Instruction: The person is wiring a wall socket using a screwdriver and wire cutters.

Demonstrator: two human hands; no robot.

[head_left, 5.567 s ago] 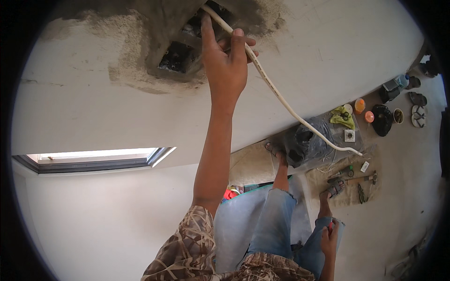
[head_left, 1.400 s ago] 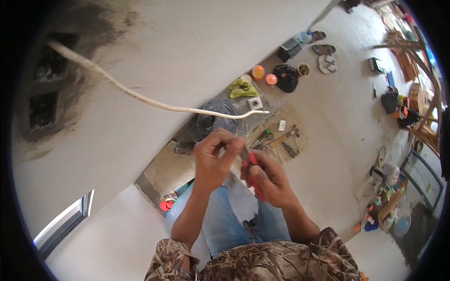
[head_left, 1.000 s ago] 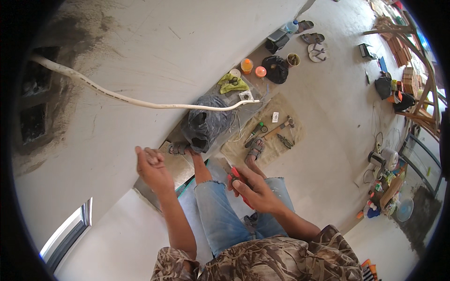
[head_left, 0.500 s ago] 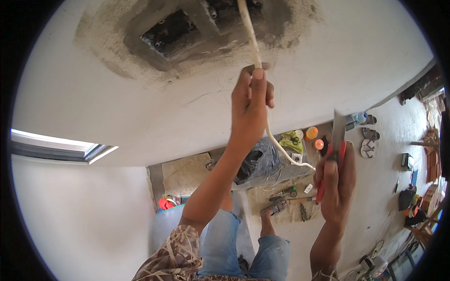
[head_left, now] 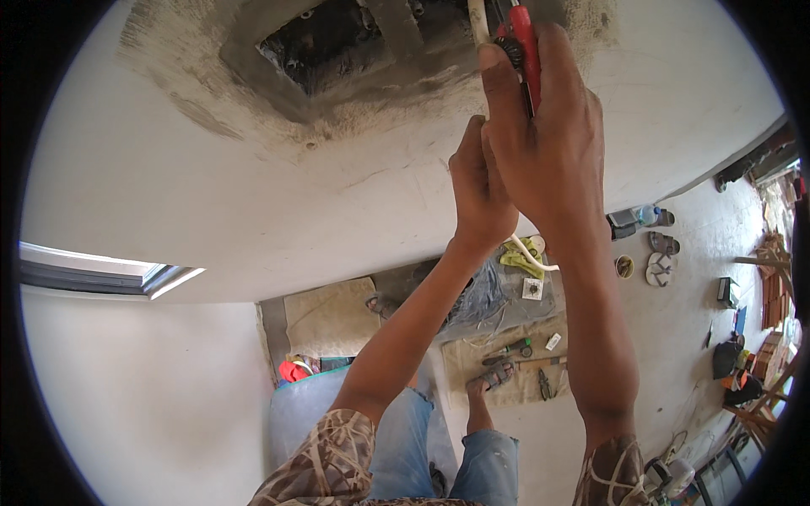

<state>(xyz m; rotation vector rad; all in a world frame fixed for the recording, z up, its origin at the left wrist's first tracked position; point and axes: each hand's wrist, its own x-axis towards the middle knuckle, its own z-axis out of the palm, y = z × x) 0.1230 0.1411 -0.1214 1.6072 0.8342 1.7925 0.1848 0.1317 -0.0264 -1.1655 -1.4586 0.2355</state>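
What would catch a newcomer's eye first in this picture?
Two raised hands at the top centre: the right hand grips a red-handled tool beside a pale cable, with the left hand just behind it. Left of them gapes a rough dark rectangular opening in the white plaster wall.

Both arms reach up to a rough opening point(head_left: 354, 42) cut in the white ceiling point(head_left: 253, 185). The right hand point(head_left: 548, 143) is closed around a red-handled tool point(head_left: 523, 42), its head raised against a white cable point(head_left: 479, 21) that hangs out of the opening. The left hand point(head_left: 481, 190) has its grip on the same cable just below, touching the right hand. Far below, on the floor point(head_left: 675, 337), lie hand tools on a mat point(head_left: 506, 363), a pair of sandals point(head_left: 658, 257) and a plastic bottle point(head_left: 645, 215).
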